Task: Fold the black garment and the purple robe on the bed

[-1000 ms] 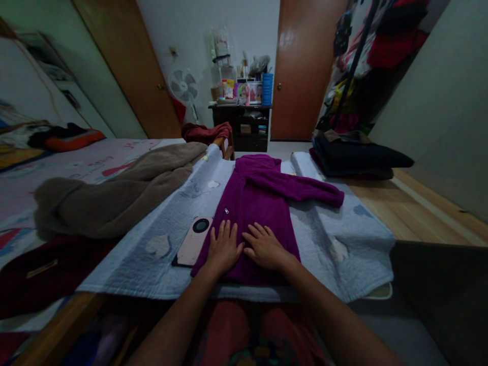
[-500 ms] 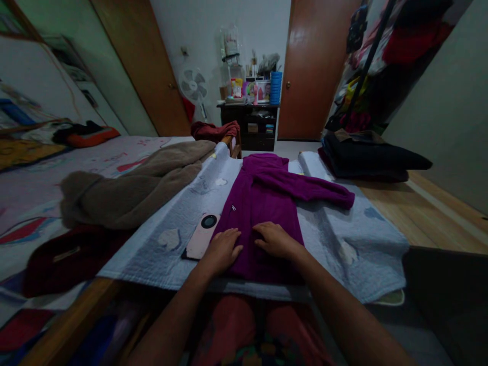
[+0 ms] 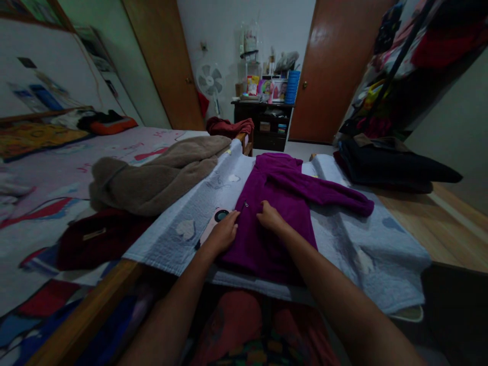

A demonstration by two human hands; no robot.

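A purple fleece jacket (image 3: 282,239) is spread on a pale blue quilted cloth (image 3: 343,239), one sleeve stretched to the right. A small zipper pull shows on its left part. My left hand (image 3: 224,235) is at the jacket's left edge, its fingers drawn together on the fabric. On the middle of the jacket rests my right hand (image 3: 271,218), fingers bent and closed against the cloth; how much fabric they pinch is hard to see. Partly behind my left hand lies a pale pink phone (image 3: 212,223) with a round dark camera ring.
To the left a brown furry garment (image 3: 152,178) and a dark red garment (image 3: 99,239) lie on the bed (image 3: 114,152). Dark folded clothes (image 3: 392,160) are stacked on the right wooden surface (image 3: 404,213). A fan (image 3: 211,81) and a dark cabinet (image 3: 263,127) stand at the back.
The view has shifted, so the scene sits farther right. Both hands, flat on the jacket before, have moved up it, and their fingers have drawn in. My left hand now covers more of the phone.
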